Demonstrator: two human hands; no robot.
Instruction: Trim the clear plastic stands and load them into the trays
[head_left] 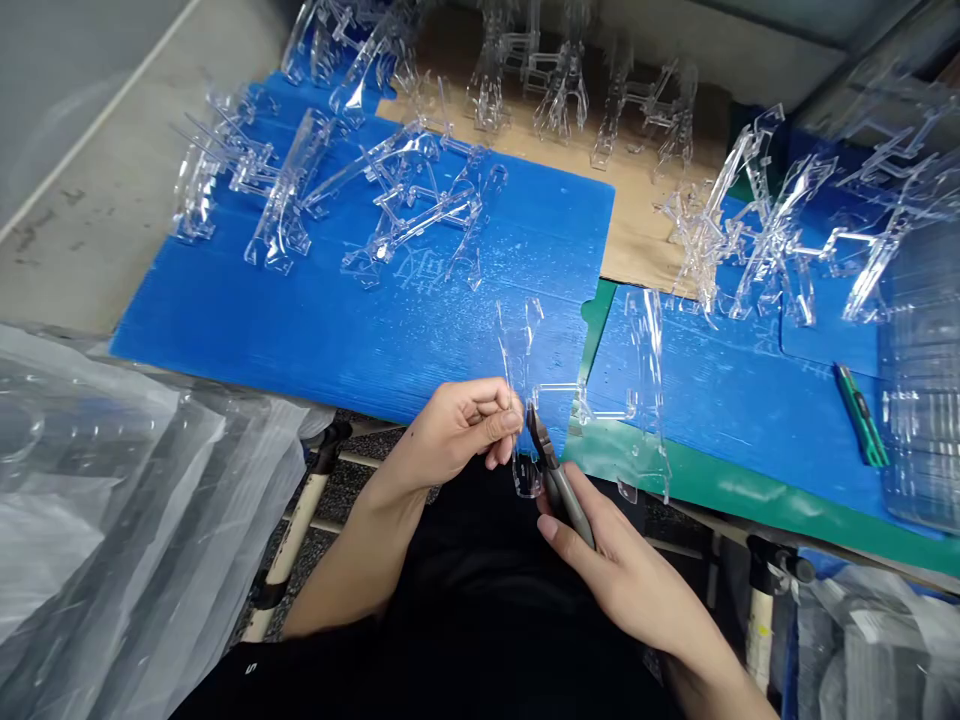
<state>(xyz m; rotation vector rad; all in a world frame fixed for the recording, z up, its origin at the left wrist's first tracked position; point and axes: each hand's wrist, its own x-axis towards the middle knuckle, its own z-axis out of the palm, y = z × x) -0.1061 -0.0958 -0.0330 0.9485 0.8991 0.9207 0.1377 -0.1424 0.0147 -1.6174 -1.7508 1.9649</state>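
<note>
My left hand [480, 422] is closed on a clear plastic moulding [646, 380], pinching its left part at the table's front edge. That moulding has two long curved pieces joined by a thin stepped bar [561, 387]. In my right hand [600, 560] is a pair of cutting pliers [559, 480] with grey handles. The dark jaws point up and touch or nearly touch the thin bar beside the left piece; which of the two I cannot tell. The fingers of my right hand wrap round the handles and are partly hidden.
Blue plastic sheet [300, 320] covers the table, with brown cardboard [645, 235] behind. Several clear mouldings [435, 215] lie at the back left, more mouldings [772, 230] at the right. A green utility knife [861, 415] lies near stacked clear parts [922, 380]. Wrapped stacks [112, 520] stand at left.
</note>
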